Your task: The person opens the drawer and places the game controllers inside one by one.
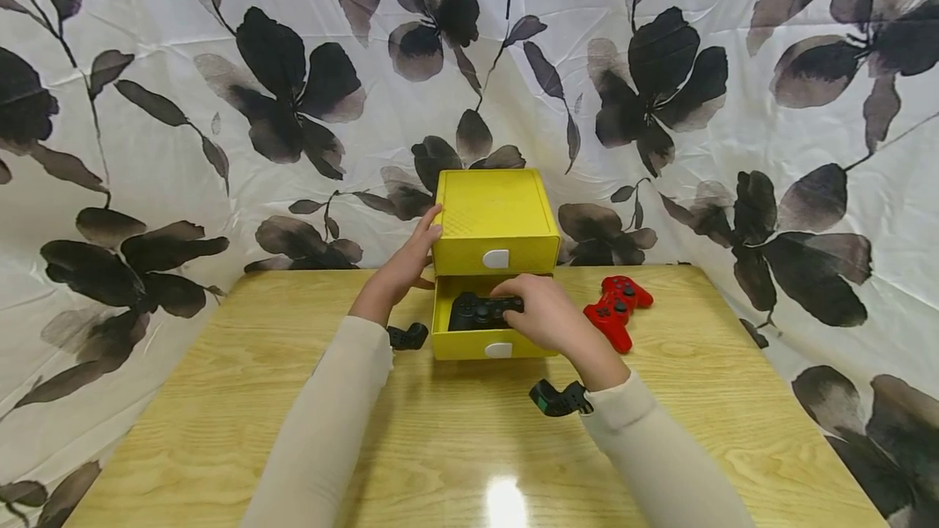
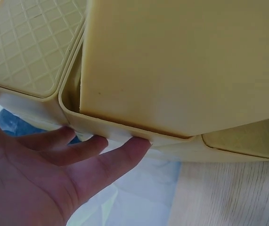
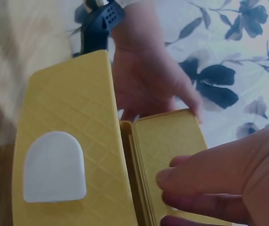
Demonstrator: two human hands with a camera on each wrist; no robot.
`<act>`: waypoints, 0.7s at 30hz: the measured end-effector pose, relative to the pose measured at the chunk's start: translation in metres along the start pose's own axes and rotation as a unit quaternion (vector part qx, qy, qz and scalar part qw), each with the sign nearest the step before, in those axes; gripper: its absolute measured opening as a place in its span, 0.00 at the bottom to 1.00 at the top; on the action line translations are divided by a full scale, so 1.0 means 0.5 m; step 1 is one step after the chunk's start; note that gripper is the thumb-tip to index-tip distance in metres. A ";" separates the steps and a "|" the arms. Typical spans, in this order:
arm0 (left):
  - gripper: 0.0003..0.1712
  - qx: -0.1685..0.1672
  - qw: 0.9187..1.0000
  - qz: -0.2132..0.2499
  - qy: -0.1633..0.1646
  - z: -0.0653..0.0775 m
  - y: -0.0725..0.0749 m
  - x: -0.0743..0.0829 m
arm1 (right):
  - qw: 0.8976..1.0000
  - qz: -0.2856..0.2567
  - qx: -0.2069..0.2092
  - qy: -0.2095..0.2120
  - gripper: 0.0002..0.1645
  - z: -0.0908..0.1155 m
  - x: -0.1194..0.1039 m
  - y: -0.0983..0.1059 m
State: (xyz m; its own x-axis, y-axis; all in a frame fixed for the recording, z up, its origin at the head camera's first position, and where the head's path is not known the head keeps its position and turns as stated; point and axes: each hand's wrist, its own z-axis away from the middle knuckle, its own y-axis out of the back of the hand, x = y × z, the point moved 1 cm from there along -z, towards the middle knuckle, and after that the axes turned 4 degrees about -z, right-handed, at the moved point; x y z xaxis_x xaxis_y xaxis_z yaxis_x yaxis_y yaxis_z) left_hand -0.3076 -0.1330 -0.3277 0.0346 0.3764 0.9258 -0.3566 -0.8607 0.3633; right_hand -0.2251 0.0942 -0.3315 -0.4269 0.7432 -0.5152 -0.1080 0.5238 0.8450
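Observation:
A yellow two-drawer box [image 1: 499, 202] stands on the table, its lower drawer [image 1: 462, 345] pulled out and its upper one closed. Each drawer front bears a white tab; the lower one's tab [image 3: 54, 167] shows large in the right wrist view. Inside the lower drawer lies a black game controller [image 1: 477, 310]. My right hand [image 1: 543, 312] hovers over the controller's right end with fingers loosely bent; in the right wrist view nothing shows between its fingertips [image 3: 169, 181]. With fingers spread, my left hand [image 1: 402, 271] rests against the box's left side, fingertips [image 2: 141, 143] at its edge.
A red game controller [image 1: 616, 312] lies on the wooden table [image 1: 308, 308] to the right of the box. Close behind the box hangs a white cloth [image 1: 455, 116] with dark flowers. Black wrist cameras are strapped below both hands.

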 end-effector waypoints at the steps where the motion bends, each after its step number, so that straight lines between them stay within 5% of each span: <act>1: 0.33 0.000 1.000 0.001 0.000 0.000 0.001 0.000 | 1.000 -0.004 0.010 0.001 0.19 0.004 0.000 0.000; 21: 0.33 0.024 1.000 -0.007 -0.014 -0.004 -0.005 -0.005 | 0.979 -0.105 0.173 0.001 0.15 0.091 0.022 -0.039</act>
State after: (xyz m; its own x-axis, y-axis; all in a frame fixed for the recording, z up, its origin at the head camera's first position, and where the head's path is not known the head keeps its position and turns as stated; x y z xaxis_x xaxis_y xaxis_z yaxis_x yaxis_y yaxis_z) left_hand -0.3084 -0.1310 -0.3312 0.0649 0.3799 0.9228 -0.3116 -0.8708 0.3804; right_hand -0.1866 0.1111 -0.3604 -0.4289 0.6036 -0.6721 0.1177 0.7750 0.6209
